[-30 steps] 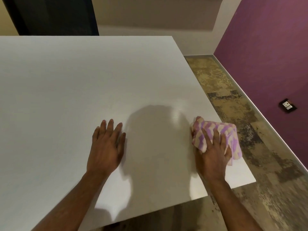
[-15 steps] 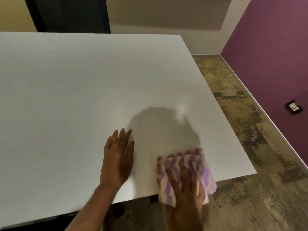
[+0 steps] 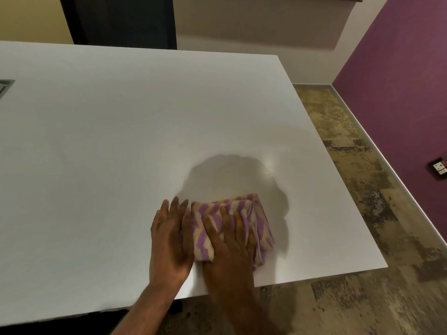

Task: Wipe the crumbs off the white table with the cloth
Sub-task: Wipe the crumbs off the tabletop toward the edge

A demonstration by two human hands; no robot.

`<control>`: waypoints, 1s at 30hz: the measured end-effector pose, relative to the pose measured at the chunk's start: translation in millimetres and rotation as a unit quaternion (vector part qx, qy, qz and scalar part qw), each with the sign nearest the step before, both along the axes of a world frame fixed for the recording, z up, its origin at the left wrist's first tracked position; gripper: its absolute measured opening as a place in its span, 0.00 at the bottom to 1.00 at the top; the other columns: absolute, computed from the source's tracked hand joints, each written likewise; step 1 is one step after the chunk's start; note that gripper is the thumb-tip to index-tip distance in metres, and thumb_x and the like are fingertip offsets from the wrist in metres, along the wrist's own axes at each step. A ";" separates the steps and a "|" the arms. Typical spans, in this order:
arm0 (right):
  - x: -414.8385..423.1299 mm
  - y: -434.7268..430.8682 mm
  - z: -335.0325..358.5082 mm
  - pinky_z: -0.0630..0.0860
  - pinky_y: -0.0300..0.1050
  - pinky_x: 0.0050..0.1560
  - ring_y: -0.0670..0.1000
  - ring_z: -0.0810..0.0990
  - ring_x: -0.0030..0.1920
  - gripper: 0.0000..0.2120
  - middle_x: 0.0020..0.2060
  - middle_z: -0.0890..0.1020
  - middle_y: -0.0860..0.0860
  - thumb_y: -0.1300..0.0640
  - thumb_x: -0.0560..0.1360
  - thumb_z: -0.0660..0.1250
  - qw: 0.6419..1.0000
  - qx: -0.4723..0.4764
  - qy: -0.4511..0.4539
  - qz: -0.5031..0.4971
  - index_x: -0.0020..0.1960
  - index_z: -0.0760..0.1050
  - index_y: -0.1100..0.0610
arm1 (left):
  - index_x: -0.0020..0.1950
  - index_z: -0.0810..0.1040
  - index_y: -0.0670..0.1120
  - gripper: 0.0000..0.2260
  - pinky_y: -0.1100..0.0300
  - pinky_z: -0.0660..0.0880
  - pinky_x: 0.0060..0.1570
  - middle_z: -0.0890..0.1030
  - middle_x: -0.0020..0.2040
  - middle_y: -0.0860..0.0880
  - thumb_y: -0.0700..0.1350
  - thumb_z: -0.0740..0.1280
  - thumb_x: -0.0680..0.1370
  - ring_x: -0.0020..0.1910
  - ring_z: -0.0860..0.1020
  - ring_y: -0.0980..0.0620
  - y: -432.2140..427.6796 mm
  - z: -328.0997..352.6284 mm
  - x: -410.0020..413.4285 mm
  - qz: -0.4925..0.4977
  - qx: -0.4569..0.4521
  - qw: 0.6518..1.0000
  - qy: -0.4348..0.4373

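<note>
A purple and cream patterned cloth (image 3: 256,221) lies bunched on the white table (image 3: 121,141) near its front edge. My right hand (image 3: 229,247) presses down on the cloth with spread fingers gripping it. My left hand (image 3: 169,235) lies flat on the table, fingers together, touching the cloth's left side. No crumbs can be made out on the table surface; a small glossy patch shows beyond the cloth.
The table's right edge and front right corner (image 3: 384,267) drop to a mottled brown floor (image 3: 362,189). A purple wall (image 3: 399,81) with a socket (image 3: 439,165) stands at the right. A dark panel (image 3: 121,20) rises behind the table. A grey inset (image 3: 4,87) sits at the table's left edge.
My right hand has slid the cloth from the table's right edge leftward and back onto the table, up against my left hand. My left hand stayed flat on the table.
</note>
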State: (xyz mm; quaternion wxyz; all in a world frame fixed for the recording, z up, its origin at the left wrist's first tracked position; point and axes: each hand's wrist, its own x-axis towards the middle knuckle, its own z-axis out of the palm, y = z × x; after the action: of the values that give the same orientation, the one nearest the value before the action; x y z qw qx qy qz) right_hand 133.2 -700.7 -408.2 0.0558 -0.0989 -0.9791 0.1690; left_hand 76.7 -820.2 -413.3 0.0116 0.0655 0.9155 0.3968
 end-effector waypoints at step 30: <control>-130.0 108.0 -5.8 0.39 0.64 0.81 0.59 0.45 0.83 0.32 0.84 0.53 0.52 0.46 0.83 0.59 0.996 0.000 -0.019 -0.090 0.83 0.50 0.44 | 0.84 0.47 0.56 0.30 0.49 0.37 0.81 0.43 0.85 0.48 0.61 0.32 0.82 0.82 0.37 0.49 29.5 -6.4 -21.1 -0.072 -0.257 0.964 0.001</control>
State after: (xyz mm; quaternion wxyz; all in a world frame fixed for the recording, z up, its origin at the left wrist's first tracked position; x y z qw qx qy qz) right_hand 3.2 -592.7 -414.0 0.0527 -0.1899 -0.9670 0.1612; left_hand 55.6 -790.7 -419.7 0.0551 0.1265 0.9796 0.1464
